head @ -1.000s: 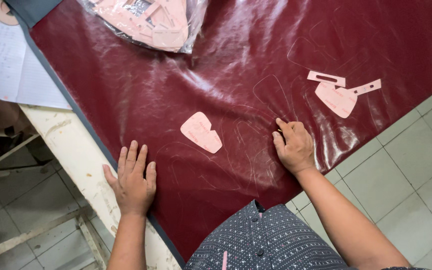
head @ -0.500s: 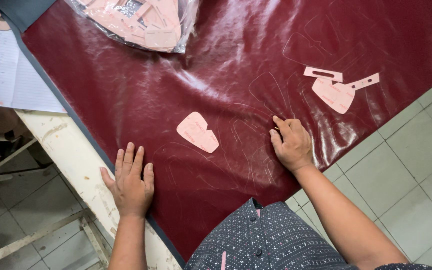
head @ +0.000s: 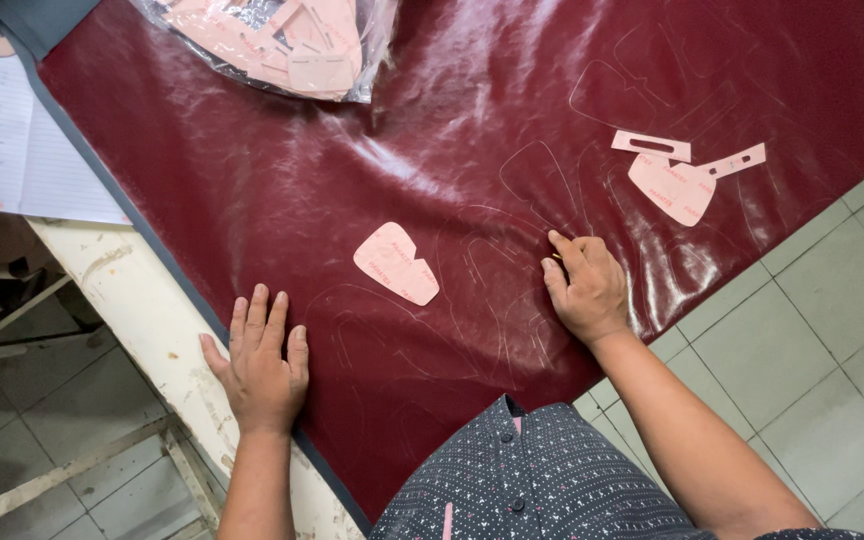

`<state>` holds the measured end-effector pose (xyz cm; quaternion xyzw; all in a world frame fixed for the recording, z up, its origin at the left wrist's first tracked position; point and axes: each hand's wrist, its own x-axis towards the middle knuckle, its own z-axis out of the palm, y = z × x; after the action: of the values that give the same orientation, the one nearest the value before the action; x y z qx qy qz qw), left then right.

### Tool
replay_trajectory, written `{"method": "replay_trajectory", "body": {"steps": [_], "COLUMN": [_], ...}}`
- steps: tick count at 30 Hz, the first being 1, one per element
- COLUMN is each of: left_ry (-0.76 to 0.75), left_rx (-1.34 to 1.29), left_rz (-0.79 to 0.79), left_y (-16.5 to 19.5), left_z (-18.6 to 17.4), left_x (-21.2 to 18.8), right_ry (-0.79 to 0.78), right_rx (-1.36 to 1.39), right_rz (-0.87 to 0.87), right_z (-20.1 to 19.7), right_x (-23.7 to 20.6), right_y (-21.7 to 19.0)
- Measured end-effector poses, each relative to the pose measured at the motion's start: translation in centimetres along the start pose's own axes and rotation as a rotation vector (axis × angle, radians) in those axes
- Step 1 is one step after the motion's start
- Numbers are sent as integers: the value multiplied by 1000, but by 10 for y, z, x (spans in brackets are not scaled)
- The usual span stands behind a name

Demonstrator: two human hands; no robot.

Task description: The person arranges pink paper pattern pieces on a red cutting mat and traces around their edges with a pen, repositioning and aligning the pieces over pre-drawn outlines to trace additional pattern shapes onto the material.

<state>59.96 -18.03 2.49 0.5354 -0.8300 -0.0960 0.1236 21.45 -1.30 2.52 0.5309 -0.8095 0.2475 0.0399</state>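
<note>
Left hand (head: 260, 368) lies flat with fingers spread, palm pressing the near edge of the dark red leather sheet (head: 252, 200) where it meets the pale table edge (head: 142, 310). Right hand (head: 584, 290) rests on the sheet farther along, fingers curled together around something thin and yellowish at the fingertips, too small to tell what it is. Between the two hands, a little beyond them, lies a pink paper pattern (head: 396, 264), loose on the leather among faint traced outlines. Farther to the right sits a group of three more pink patterns (head: 674, 180), and at the far edge a clear plastic bag of patterns (head: 282, 40). White ruled paper (head: 12, 150) lies on the far left. The loose pattern would likely shift if a sleeve or wrist brushes it, spoiling any tracing; the sheet overhangs the table on the right above the tiled floor (head: 812, 330) and could slide if the flat palm lifts. Open leather stretches behind the pattern, giving room to move; the near edge is tight against the body.
</note>
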Motion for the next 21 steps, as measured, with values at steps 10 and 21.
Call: {"method": "replay_trajectory", "body": {"steps": [10, 21], "left_ry": [1, -1], "left_rx": [1, 22], "left_rz": [-5, -17], "left_y": [-2, 5], "left_z": [3, 5], "left_x": [-1, 7], "right_ry": [-3, 81], "right_rx": [6, -127], "right_rz": [20, 193], "right_z": [1, -61], "right_x": [2, 154], "right_y": [-5, 132]}}
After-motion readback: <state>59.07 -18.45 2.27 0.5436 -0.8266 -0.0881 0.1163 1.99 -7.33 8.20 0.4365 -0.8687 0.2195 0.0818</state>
